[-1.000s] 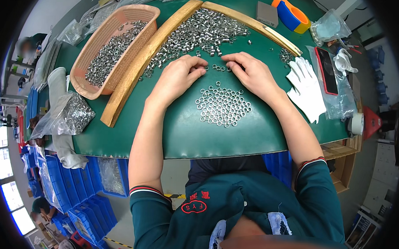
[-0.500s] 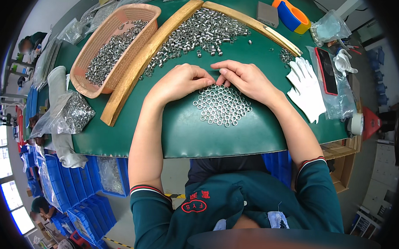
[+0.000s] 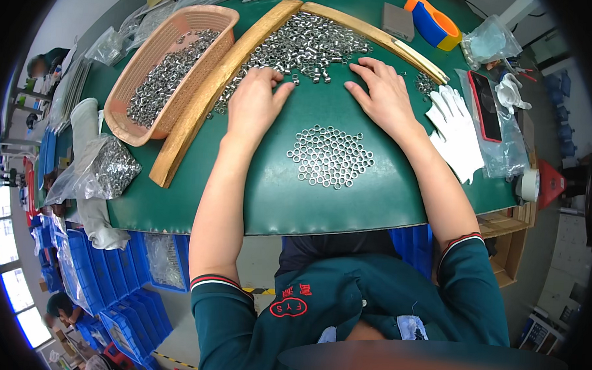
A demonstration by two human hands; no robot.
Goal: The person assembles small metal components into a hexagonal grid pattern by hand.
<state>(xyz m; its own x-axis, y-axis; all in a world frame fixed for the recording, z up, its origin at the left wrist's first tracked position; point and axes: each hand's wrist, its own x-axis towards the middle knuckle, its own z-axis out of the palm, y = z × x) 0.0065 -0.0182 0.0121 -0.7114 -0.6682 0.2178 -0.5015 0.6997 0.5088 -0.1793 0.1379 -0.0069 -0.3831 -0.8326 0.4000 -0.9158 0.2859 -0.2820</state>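
Note:
Several small metal rings (image 3: 329,157) stand on end in a flat, close-packed patch on the green table, in front of me. Beyond it lies a heap of loose metal rings (image 3: 301,45), between two wooden strips. My left hand (image 3: 254,105) is at the heap's left near edge, its fingers bent over some rings and its thumb apart. At the heap's right edge, my right hand (image 3: 385,100) has its fingers spread low over the table. No ring shows in either hand, though the undersides of the fingers are hidden.
A pink basket (image 3: 122,117) of rings stands left of the long wooden strip (image 3: 200,116). A shorter strip (image 3: 379,38) bounds the heap at right. White gloves (image 3: 454,135), a red-cased phone (image 3: 486,107) and a tape dispenser (image 3: 435,23) lie right; a bag of metal parts (image 3: 114,169) lies left.
Both hands have moved away from the patch of rings, forward and apart to the heap's two sides. The fingers have opened out, and the patch's far edge now shows.

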